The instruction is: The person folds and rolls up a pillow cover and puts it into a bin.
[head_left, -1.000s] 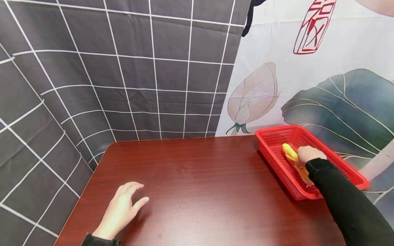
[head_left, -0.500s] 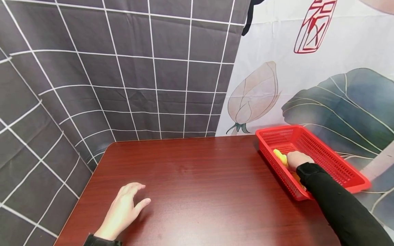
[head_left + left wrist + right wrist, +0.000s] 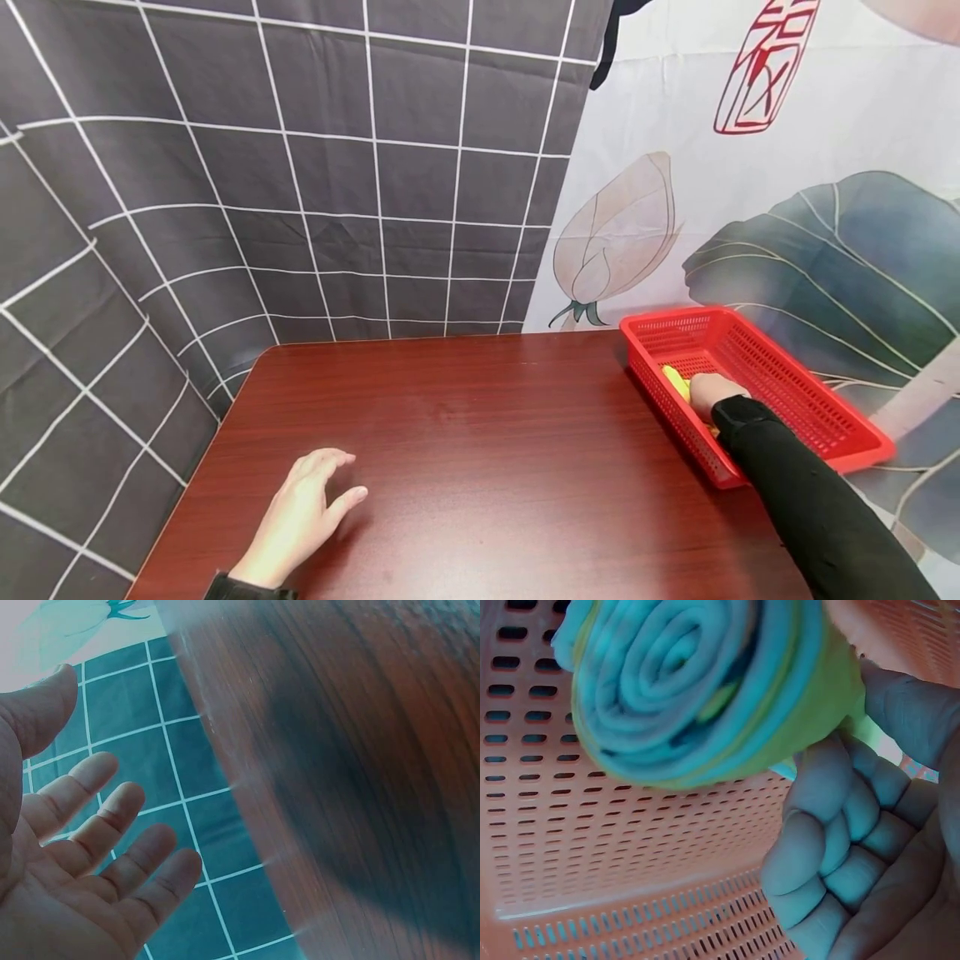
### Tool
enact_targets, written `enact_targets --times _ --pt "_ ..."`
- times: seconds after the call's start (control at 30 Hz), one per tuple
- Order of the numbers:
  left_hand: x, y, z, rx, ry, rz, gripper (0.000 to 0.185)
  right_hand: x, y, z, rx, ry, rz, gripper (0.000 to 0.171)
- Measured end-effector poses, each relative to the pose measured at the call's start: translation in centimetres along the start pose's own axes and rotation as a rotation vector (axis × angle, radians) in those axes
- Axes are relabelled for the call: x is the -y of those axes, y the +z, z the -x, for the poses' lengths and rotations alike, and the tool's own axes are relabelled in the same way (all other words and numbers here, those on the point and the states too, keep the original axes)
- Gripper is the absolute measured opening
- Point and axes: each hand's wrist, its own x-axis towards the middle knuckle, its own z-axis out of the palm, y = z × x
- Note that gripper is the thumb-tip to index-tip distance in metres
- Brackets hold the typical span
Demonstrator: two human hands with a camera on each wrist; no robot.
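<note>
A red perforated plastic basket [image 3: 675,315] stands at the right end of a dark wooden table [image 3: 487,433]. Inside it, close to its near-left wall, my right hand [image 3: 712,392] holds a rolled yellow cloth [image 3: 677,382]. The right wrist view shows the roll [image 3: 697,690] end-on against the basket floor [image 3: 592,847], my curled fingers [image 3: 825,847] below it and the thumb beside it. My left hand [image 3: 300,517] lies flat on the table near the front left corner, fingers [image 3: 97,847] spread and holding nothing.
A grey grid-patterned curtain [image 3: 300,167] hangs behind and to the left of the table. A white cloth printed with a lotus bud and leaves [image 3: 750,208] hangs at the back right. The table's left edge [image 3: 195,467] is near my left hand.
My right hand has moved the yellow roll left and down inside the basket, toward its near-left wall. The left hand has stayed in place.
</note>
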Motion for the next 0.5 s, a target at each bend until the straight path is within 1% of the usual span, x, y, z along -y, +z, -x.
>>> enact_targets --times 0.23,0.5 --pt "-0.03 0.04 0.06 0.001 0.0 0.008 0.043 -0.36 0.09 -0.3 0.019 0.02 -0.023 0.014" --pt "0.01 -0.07 0.01 0.014 0.006 0.01 0.039 -0.06 -0.19 -0.1 0.031 0.029 -0.04 0.013"
